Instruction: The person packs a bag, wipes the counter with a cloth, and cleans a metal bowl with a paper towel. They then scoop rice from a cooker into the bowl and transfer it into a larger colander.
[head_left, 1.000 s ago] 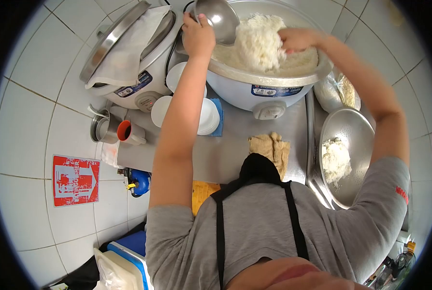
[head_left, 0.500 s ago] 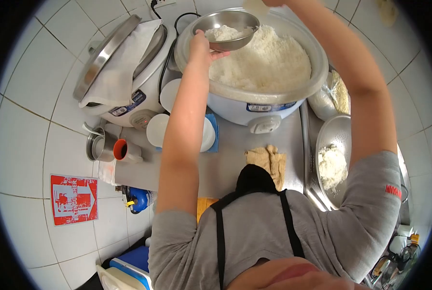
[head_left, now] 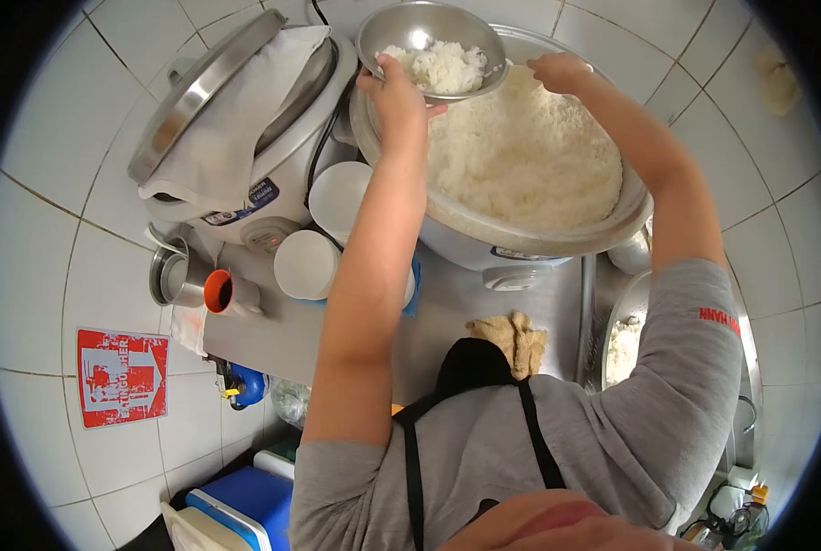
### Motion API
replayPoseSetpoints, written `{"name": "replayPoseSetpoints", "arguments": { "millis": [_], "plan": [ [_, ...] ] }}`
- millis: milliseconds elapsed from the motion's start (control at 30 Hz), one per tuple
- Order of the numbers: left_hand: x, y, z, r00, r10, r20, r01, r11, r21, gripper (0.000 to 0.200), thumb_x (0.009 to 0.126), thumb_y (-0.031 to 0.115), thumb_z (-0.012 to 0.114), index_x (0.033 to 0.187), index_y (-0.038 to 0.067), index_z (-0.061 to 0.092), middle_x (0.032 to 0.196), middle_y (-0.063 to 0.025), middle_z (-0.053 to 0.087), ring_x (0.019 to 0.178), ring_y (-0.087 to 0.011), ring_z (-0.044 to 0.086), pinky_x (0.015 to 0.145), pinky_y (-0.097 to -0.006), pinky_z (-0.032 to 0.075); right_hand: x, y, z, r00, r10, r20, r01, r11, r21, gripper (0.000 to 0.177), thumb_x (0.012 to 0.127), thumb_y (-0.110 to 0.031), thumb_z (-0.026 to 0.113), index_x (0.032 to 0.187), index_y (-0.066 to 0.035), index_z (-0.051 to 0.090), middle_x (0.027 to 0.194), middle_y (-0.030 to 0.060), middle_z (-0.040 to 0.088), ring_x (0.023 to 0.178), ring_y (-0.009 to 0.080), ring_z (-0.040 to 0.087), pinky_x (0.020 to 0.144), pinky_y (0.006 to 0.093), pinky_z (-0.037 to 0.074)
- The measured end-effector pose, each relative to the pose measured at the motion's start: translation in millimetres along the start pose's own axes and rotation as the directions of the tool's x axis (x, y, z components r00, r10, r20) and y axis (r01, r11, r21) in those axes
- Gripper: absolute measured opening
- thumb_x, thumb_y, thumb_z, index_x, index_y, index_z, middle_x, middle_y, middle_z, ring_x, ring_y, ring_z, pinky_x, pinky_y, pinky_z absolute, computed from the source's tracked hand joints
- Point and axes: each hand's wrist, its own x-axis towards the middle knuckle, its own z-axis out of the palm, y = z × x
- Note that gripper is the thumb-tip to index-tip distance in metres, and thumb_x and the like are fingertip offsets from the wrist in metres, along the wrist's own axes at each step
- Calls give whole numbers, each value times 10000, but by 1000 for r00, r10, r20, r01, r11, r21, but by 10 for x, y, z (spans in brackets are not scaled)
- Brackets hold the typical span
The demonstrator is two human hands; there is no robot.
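Observation:
My left hand (head_left: 399,96) grips the near left rim of a metal bowl (head_left: 378,35), thumb on the rim and fingers underneath. White cooked rice (head_left: 447,68) lies in the bowl, which is held over the back left rim of a large rice cooker (head_left: 548,241). That cooker is filled with a broad mound of rice (head_left: 530,174). At the cooker's back, my right hand (head_left: 562,72) is closed around a pale rice paddle (head_left: 520,81). The paddle's blade is against the rice and hard to tell apart from it.
On the left, a second rice cooker (head_left: 286,174) has its metal lid (head_left: 204,96) tilted up with a white cloth (head_left: 231,129). White bowls (head_left: 342,195), a metal pitcher (head_left: 183,275), an orange-rimmed cup (head_left: 219,291) and a folded tan cloth (head_left: 511,340) stand nearer. A perforated metal basin (head_left: 617,312) holds rice.
My right hand has come down with the paddle from above the cooker's back edge to the rice. My left hand and the bowl have shifted slightly up in view; the view itself has moved.

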Motion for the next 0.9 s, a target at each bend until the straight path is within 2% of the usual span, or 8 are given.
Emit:
{"name": "replayPoseSetpoints", "arguments": {
  "millis": [100, 200, 500, 600, 700, 733, 833, 900],
  "plan": [
    [-29, 13, 22, 1000, -3, 12, 3, 1000, -11, 579, 955, 378, 284, 1335, -18, 100, 1268, -262, 361, 1029, -353, 548, 641, -393, 598, -215, -188, -77, 998, -55, 18, 53, 996, 69, 284, 858, -141, 491, 1139, -142, 531, 1077, 72, 595, 1007, 285, 565, 830, 420, 467],
    [-29, 22, 8, 999, -27, 20, 27, 1000, 2, 575, 955, 382, 276, 1332, -17, 105, 1267, -257, 369, 1001, -347, 565, 640, -380, 598, -300, -234, -111, 991, -102, 91, 96, 993, 76, 284, 848, -121, 491, 1128, -140, 532, 1059, 60, 614, 1000, 271, 572, 803, 416, 476],
    [13, -50, -10, 999, 20, 37, -23, 997, 70, 573, 949, 381, 279, 1335, -1, 96, 1263, -248, 368, 998, -346, 566, 620, -369, 599, -758, -388, -257, 989, -134, 58, 129, 988, 82, 259, 841, -142, 512, 1098, -126, 536, 933, 83, 635, 899, 295, 598, 725, 421, 479],
    [26, -61, -9, 1000, 8, 26, -10, 997, 80, 574, 949, 378, 281, 1337, 2, 87, 1264, -253, 367, 989, -349, 570, 614, -365, 599, -862, -519, -297, 972, -228, 54, 216, 961, 171, 260, 842, -180, 527, 1095, -121, 536, 895, 123, 622, 875, 318, 594, 719, 425, 472],
    [5, -57, -10, 999, 21, 36, -25, 995, 92, 573, 948, 373, 279, 1335, -1, 82, 1269, -260, 362, 975, -351, 577, 609, -360, 599, -967, -842, -80, 932, -360, -47, 357, 882, 308, 253, 843, -192, 525, 1080, -105, 535, 870, 145, 619, 866, 331, 590, 715, 431, 465],
    [0, -86, -26, 999, 21, 29, -24, 992, 123, 571, 949, 371, 278, 1334, -2, 82, 1269, -259, 363, 970, -351, 578, 607, -360, 599, -953, -833, -86, 914, -404, -21, 385, 852, 354, 242, 841, -187, 521, 1060, -87, 544, 849, 150, 623, 854, 341, 585, 714, 443, 457],
    [34, -77, -11, 999, 38, 7, -39, 985, 170, 566, 949, 366, 281, 1331, -4, 88, 1268, -258, 368, 959, -348, 582, 600, -358, 596, -1095, -858, -165, 922, -386, -40, 364, 824, 435, 242, 832, -170, 526, 1049, -65, 545, 848, 161, 624, 848, 347, 580, 722, 446, 451],
    [28, -65, 5, 999, 35, 9, -36, 983, 182, 561, 948, 362, 288, 1330, -3, 99, 1266, -256, 374, 956, -344, 583, 591, -353, 593, -1304, -934, -333, 894, -448, -14, 407, 800, 441, 222, 819, -150, 528, 1008, -38, 561, 853, 172, 622, 844, 351, 580, 729, 442, 450]
  ]
}}
